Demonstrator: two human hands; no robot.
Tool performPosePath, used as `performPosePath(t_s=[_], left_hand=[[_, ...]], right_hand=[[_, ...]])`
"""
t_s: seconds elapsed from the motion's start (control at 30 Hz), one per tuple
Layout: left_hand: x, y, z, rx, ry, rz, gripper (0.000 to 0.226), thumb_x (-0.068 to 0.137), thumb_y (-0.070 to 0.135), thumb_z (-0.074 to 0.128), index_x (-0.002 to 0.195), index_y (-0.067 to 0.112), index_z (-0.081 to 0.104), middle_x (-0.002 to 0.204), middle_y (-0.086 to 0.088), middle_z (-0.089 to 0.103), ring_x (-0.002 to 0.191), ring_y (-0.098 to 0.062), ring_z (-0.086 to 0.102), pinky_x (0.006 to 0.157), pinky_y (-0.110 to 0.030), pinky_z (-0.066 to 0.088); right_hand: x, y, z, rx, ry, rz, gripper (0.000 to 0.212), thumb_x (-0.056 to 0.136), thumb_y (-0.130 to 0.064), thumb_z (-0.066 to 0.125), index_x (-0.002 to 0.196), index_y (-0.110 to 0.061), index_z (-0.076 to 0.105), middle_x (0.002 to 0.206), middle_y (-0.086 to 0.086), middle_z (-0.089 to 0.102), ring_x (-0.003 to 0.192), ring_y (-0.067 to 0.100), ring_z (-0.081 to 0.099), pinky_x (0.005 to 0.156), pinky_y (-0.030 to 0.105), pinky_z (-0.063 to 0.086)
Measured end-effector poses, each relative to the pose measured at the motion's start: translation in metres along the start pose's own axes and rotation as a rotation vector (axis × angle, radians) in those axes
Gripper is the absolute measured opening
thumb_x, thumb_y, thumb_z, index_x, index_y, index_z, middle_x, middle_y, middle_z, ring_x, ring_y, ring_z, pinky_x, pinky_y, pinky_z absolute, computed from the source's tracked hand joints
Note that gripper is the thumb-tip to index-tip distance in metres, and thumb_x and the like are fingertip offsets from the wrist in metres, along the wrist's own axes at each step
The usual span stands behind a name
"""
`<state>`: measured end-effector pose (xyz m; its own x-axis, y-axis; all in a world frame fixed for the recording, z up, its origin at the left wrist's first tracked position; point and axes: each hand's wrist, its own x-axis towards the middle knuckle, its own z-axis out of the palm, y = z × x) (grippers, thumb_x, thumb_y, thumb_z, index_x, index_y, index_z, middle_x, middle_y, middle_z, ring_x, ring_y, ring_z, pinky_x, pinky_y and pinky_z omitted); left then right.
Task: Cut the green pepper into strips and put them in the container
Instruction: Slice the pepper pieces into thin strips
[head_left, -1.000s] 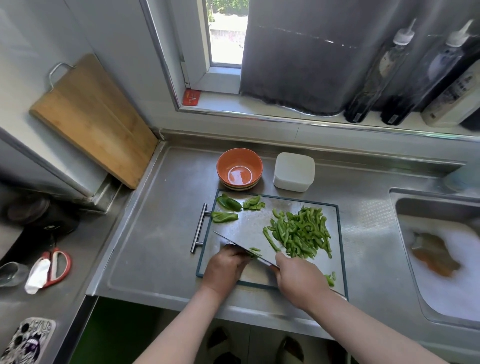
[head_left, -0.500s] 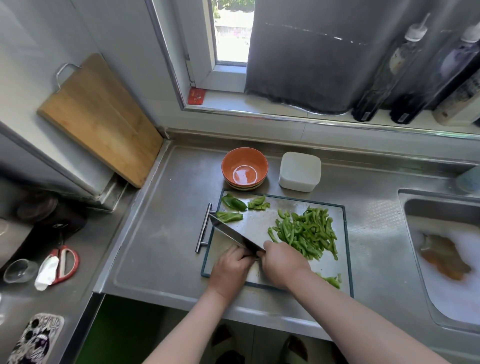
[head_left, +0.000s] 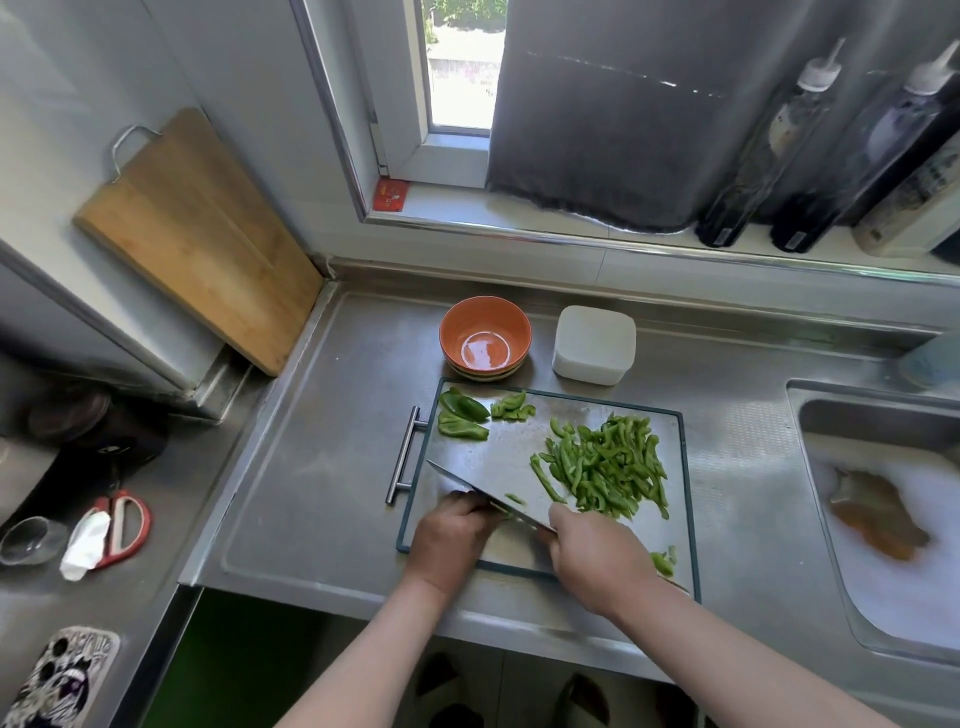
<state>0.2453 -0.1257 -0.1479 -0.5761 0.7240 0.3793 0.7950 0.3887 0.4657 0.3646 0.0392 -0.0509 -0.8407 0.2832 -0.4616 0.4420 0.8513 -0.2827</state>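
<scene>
Three uncut pieces (head_left: 462, 415) wait at the far left corner of the board (head_left: 509, 447), clear of the knife (head_left: 483, 486), and the strips (head_left: 602, 467) are heaped to its right. Our right hand (head_left: 592, 556) has its fingers clamped on the handle. Our left hand (head_left: 452, 532) curls its fingers beside the blade, likely as a guide; whether they pin pepper we cannot tell. The container (head_left: 594, 340) stands on the bench (head_left: 322, 467) just behind, handy for loading.

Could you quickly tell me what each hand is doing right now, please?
Left hand: fingers curled beside the knife; whether they hold anything cannot be told.
Right hand: grips the knife by its handle.
</scene>
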Motion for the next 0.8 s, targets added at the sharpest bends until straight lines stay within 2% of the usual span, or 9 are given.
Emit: performPosePath(t_s=[0.13, 0.37, 0.53, 0.6, 0.7, 0.8], left_hand=[[0.0, -0.003, 0.002, -0.006, 0.0, -0.008, 0.017, 0.089, 0.031, 0.064, 0.093, 0.028, 0.08, 0.096, 0.007, 0.073, 0.083, -0.015, 0.065, 0.067, -0.027, 0.054], [0.0, -0.004, 0.004, -0.008, 0.021, 0.01, 0.017, 0.09, 0.03, 0.063, 0.085, 0.022, 0.077, 0.085, 0.004, 0.07, 0.077, -0.016, 0.063, 0.061, -0.028, 0.053], [-0.001, -0.003, 0.003, 0.019, -0.023, 0.028, 0.01, 0.088, 0.019, 0.066, 0.087, 0.019, 0.075, 0.087, 0.001, 0.069, 0.08, -0.021, 0.064, 0.066, -0.033, 0.054], [-0.001, -0.002, 0.004, 0.023, -0.047, 0.028, 0.008, 0.087, 0.015, 0.066, 0.085, 0.017, 0.073, 0.087, 0.0, 0.067, 0.08, -0.023, 0.062, 0.066, -0.036, 0.053], [0.0, 0.002, 0.001, 0.016, -0.05, 0.011, 0.013, 0.088, 0.02, 0.063, 0.083, 0.017, 0.074, 0.086, 0.001, 0.065, 0.078, -0.021, 0.061, 0.062, -0.035, 0.053], [0.001, 0.005, -0.004, 0.025, -0.029, -0.001, 0.019, 0.087, 0.025, 0.06, 0.08, 0.016, 0.076, 0.084, 0.002, 0.065, 0.075, -0.018, 0.061, 0.055, -0.032, 0.052]], right_hand=[[-0.006, 0.004, -0.005, -0.022, -0.009, 0.007, 0.009, 0.101, -0.023, 0.038, 0.094, -0.019, 0.041, 0.079, 0.003, 0.049, 0.07, 0.029, 0.047, 0.06, 0.037, 0.038], [0.017, -0.008, 0.002, 0.036, -0.052, 0.051, 0.011, 0.1, -0.023, 0.04, 0.091, -0.018, 0.045, 0.076, 0.002, 0.048, 0.071, 0.029, 0.051, 0.061, 0.036, 0.04], [0.038, -0.028, -0.001, 0.039, -0.072, 0.069, 0.008, 0.099, -0.02, 0.041, 0.094, -0.02, 0.047, 0.09, 0.006, 0.059, 0.077, 0.029, 0.055, 0.063, 0.034, 0.041], [0.044, -0.03, -0.003, 0.072, -0.068, 0.077, 0.011, 0.101, -0.026, 0.042, 0.095, -0.021, 0.049, 0.095, 0.007, 0.064, 0.08, 0.029, 0.058, 0.064, 0.034, 0.042], [0.049, -0.025, -0.011, 0.211, -0.071, 0.11, 0.025, 0.102, -0.04, 0.046, 0.1, -0.02, 0.06, 0.098, 0.007, 0.068, 0.083, 0.027, 0.06, 0.068, 0.035, 0.046], [0.041, -0.016, -0.019, 0.233, -0.059, 0.108, 0.029, 0.102, -0.042, 0.046, 0.104, -0.018, 0.062, 0.098, 0.007, 0.067, 0.085, 0.028, 0.06, 0.071, 0.035, 0.048]])
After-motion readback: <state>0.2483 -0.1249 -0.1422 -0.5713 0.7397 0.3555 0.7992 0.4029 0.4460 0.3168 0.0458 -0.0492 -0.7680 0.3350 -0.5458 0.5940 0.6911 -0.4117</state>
